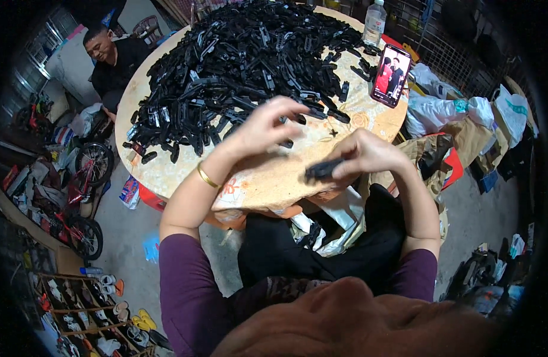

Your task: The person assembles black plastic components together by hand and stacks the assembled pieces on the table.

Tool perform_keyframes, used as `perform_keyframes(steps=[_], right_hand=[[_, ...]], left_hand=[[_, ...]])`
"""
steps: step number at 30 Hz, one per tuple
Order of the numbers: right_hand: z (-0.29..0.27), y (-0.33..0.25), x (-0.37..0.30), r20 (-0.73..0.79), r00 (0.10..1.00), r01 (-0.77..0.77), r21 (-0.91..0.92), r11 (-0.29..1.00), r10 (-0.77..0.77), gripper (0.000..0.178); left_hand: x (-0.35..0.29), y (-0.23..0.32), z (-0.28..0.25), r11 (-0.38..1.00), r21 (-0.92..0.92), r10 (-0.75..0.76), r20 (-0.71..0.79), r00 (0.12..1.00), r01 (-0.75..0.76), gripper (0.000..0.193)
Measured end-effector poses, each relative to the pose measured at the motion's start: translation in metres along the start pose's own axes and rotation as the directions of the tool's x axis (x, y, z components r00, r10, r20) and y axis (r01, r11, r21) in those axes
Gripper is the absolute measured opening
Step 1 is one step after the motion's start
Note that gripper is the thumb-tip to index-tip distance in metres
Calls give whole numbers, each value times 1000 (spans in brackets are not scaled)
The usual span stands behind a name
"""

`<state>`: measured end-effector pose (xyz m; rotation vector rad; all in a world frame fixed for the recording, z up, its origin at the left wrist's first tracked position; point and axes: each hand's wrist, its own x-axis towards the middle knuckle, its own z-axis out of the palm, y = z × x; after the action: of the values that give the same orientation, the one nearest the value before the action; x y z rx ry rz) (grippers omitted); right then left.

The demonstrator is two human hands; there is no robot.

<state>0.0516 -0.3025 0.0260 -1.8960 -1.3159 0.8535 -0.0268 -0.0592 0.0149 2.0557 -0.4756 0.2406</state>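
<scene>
A big heap of small black plastic clip-like parts [244, 65] covers the far side of the round table [274, 184]. My left hand [271, 128], with a gold bangle at the wrist, is over the near edge of the heap. Its fingers are curved and apart, somewhat blurred, and I see nothing held in them. Near the table's front edge, my right hand [366, 156] grips a black plastic part [323, 171] between thumb and fingers. Blur hides whether that is a single part or more. An open bag [342, 223] with black parts in it lies below the table edge at my lap.
A phone [391, 76] showing a video stands at the table's right, beside a clear bottle [374, 24]. Another person [116, 59] sits at the far left. Stuffed bags [464, 113] crowd the right. A red bicycle [77, 196] and a shoe rack [86, 309] are at left.
</scene>
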Motion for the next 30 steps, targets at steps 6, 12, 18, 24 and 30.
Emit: perform_keyframes(steps=[6, 12, 18, 24, 30], right_hand=[[23, -9, 6, 345, 933, 222, -320, 921, -105, 23], [59, 0, 52, -444, 676, 272, -591, 759, -588, 23], [63, 21, 89, -380, 700, 263, -650, 713, -605, 21], [47, 18, 62, -576, 661, 293, -392, 872, -481, 21], [39, 18, 53, -728, 650, 246, -71, 967, -219, 21]], left_hand=[[-13, -25, -42, 612, 774, -137, -97, 986, 162, 35], [-6, -28, -28, 633, 740, -117, -199, 973, 227, 27], [1, -20, -23, 838, 499, 29, -445, 895, 220, 25], [3, -13, -7, 835, -498, -410, -281, 868, 234, 23], [-4, -8, 26, 821, -509, -376, -144, 915, 257, 30]])
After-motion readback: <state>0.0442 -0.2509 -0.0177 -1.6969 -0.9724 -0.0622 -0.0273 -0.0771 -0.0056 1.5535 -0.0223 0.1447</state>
